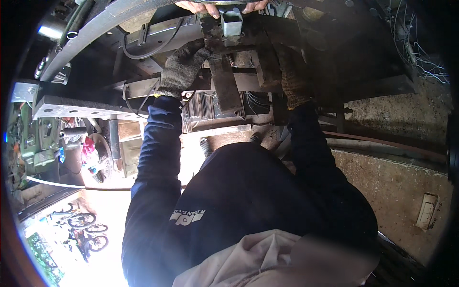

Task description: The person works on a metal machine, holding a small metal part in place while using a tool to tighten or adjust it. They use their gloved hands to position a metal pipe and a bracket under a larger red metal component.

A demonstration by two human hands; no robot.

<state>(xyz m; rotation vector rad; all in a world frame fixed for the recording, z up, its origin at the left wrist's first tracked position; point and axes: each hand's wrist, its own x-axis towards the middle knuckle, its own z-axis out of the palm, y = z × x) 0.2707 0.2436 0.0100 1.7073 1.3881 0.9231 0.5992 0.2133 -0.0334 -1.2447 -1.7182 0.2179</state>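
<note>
My left hand (183, 67), in a grey knit work glove, has its fingers curled at the left edge of a dark metal plate (215, 40). My right hand (292, 79), in a brownish glove, reaches up along the plate's right side; deep shadow hides its fingers. Between my hands a flat metal bar (226, 87) slants toward me, and a second bar (267, 62) lies beside my right hand. A short square metal tube (232, 24) stands upright on the plate. Beyond it, another person's bare left-side hand (198, 7) and right-side hand (256, 6) rest at the far edge.
A curved metal rim (103, 26) sweeps across the upper left. Below it runs a beam with holes (91, 109). Stacked metal strips (203, 107) lie beneath the bars. Green machinery (43, 136) stands at left, loose wires (423, 62) hang at upper right, and bicycles (83, 225) stand outside.
</note>
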